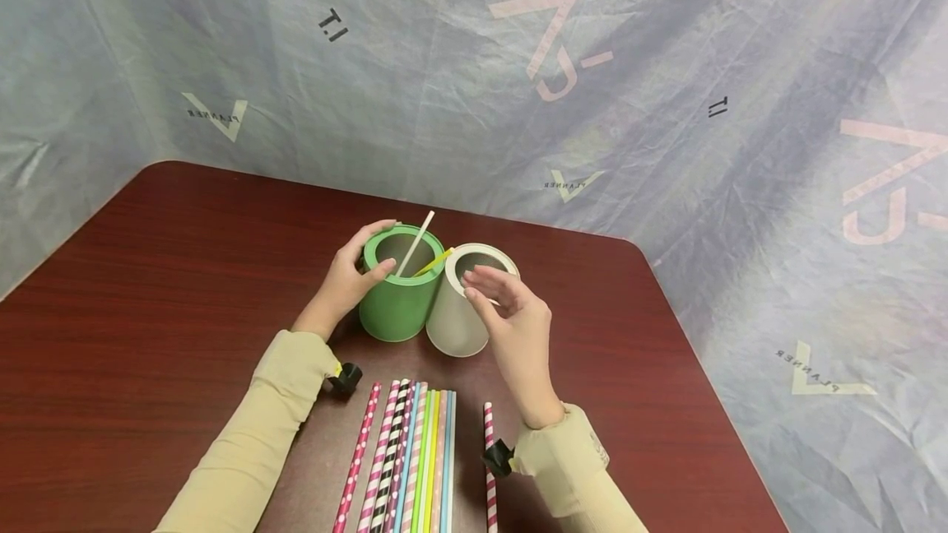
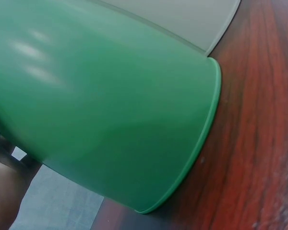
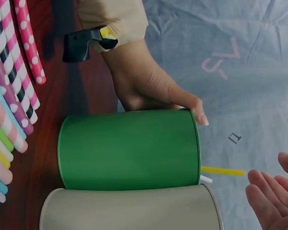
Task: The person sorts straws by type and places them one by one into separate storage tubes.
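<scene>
I judge that the step in hand is gathering straws into the smooth, glossy green cylindrical can [image 1: 400, 311], which stands on the dark red wood-grain counter [image 1: 185, 311], its side touching the plain beige cylindrical can [image 1: 455, 323]. I have the left hand [image 1: 348, 266] gripping the green can at its top, thumb over the near rim and fingers round the far side. The right hand [image 1: 522, 323] is empty, fingers loosely bent and parted from the thumb, above the beige can's mouth. As I see it, the next move calls for keeping that left grip steady and bringing the right hand back to pinch one straw, perhaps the slim red-and-white striped straw [image 1: 489, 426] lying apart beneath the right wrist, or one from the row of dotted, striped and plain coloured straws [image 1: 417, 459] between the forearms. The green can looks undented, with a broad flat rim round a narrower opening; I can't tell metal from plastic. A thin white straw [image 1: 417, 238] and a thin plain yellow straw [image 1: 435, 262] lean out of it, the white one reaching higher in the head view.
</scene>
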The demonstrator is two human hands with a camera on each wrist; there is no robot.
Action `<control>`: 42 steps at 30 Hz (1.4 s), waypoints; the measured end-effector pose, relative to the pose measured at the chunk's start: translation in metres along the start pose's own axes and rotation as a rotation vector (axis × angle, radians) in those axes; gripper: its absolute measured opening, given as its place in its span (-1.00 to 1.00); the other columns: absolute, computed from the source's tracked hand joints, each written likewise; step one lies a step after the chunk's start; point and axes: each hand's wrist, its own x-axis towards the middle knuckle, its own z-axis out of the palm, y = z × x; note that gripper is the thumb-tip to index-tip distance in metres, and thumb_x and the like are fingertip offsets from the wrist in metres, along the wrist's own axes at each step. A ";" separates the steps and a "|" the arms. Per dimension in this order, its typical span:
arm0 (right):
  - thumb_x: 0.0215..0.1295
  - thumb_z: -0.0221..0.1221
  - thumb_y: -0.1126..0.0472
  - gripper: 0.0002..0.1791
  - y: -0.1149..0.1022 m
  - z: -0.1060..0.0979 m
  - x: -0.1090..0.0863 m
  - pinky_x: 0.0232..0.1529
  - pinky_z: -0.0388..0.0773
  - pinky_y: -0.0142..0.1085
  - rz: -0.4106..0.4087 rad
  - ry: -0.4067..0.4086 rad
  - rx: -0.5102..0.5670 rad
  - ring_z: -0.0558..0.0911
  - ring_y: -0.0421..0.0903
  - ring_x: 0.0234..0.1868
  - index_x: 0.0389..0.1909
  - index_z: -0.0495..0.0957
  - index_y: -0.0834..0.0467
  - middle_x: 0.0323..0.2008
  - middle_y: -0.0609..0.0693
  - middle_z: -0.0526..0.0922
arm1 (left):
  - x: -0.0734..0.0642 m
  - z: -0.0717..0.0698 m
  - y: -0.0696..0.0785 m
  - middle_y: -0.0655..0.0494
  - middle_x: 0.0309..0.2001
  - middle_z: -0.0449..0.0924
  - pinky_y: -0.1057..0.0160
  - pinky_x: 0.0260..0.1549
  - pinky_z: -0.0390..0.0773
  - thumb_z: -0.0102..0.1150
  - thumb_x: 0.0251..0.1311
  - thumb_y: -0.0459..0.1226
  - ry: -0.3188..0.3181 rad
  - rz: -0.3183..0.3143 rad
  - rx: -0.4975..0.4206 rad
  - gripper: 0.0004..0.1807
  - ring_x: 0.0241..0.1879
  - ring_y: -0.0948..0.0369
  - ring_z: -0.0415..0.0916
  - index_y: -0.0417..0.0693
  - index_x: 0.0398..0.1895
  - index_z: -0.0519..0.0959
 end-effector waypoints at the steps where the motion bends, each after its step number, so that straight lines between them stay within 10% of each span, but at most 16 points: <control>1: 0.16 0.31 0.34 -0.70 0.001 0.000 -0.001 -0.09 0.63 -0.40 0.011 -0.005 -0.006 0.74 -0.06 -0.12 -0.06 0.63 0.29 -0.16 0.13 0.76 | 0.000 0.000 0.000 -0.06 0.35 0.34 0.48 -0.02 0.40 0.09 0.22 -0.29 0.001 -0.001 0.000 -0.35 0.07 0.39 0.38 0.00 0.43 0.26; 27: 0.14 0.29 0.36 -0.76 0.031 -0.013 -0.021 -0.32 0.68 -0.30 0.357 -0.337 -0.097 0.74 0.01 -0.35 -0.15 0.64 0.33 -0.33 0.22 0.73 | -0.001 0.000 0.000 -0.07 0.34 0.35 0.45 -0.03 0.41 0.08 0.23 -0.29 -0.001 -0.014 0.002 -0.34 0.07 0.38 0.39 0.01 0.43 0.25; 42: 0.14 0.30 0.32 -0.93 0.052 -0.016 -0.039 -0.54 0.52 -0.42 0.297 -0.642 -0.439 0.59 -0.20 -0.59 -0.38 0.60 0.21 -0.51 0.01 0.71 | -0.001 0.000 0.001 -0.10 0.33 0.36 0.46 -0.03 0.42 0.08 0.23 -0.30 -0.001 -0.004 0.000 -0.34 0.05 0.42 0.40 -0.02 0.44 0.25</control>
